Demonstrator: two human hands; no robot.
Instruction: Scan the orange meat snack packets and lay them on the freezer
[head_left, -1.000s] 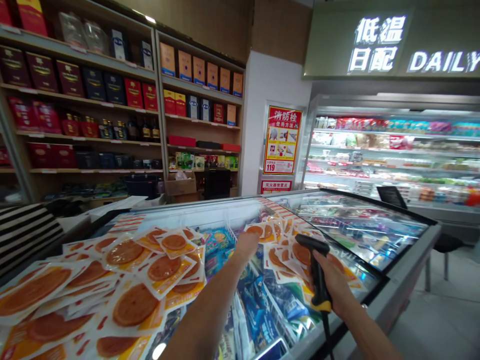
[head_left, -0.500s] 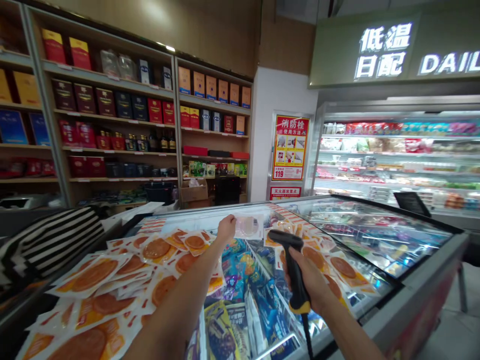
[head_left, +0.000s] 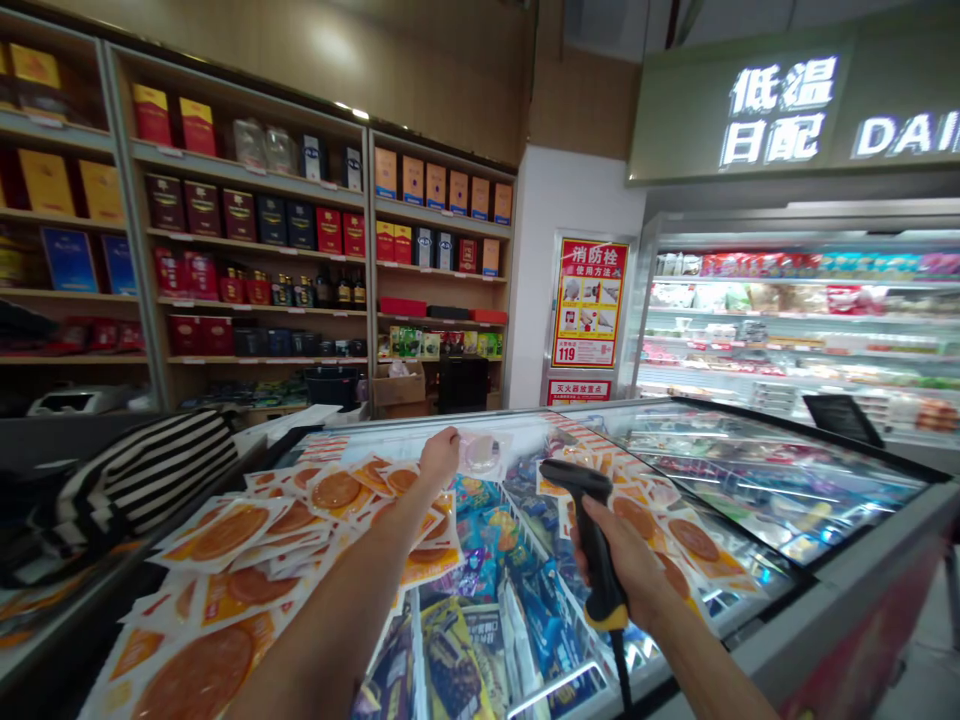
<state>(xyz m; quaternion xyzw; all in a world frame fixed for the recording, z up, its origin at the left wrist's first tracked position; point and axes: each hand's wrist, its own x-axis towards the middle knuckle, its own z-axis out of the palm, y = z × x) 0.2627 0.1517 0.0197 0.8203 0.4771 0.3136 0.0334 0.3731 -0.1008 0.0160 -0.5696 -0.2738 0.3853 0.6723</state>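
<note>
My left hand point(head_left: 440, 455) reaches out over the far part of the freezer top, fingers pinched on the edge of a pale, see-through flat packet point(head_left: 484, 456) with a round shape in it. In my right hand point(head_left: 628, 570) is a black and yellow barcode scanner point(head_left: 598, 555), its head pointing left toward the packet and its cable hanging down. Beneath my left arm spreads a pile of flat packets with round orange-brown slices point(head_left: 232, 530). A smaller group of the same packets point(head_left: 691, 540) lies right of the scanner.
Under the glass of the chest freezer point(head_left: 847, 575) are bagged frozen goods point(head_left: 457, 650). A striped black-and-white cloth item point(head_left: 176, 465) sits at the left. Shelves of boxes point(head_left: 255, 260) stand behind, with a lit refrigerated display point(head_left: 787, 330) at the back right.
My left hand and the pale packet have shifted a little to the left, away from the scanner. The view has turned slightly left. The scanner stays in my right hand.
</note>
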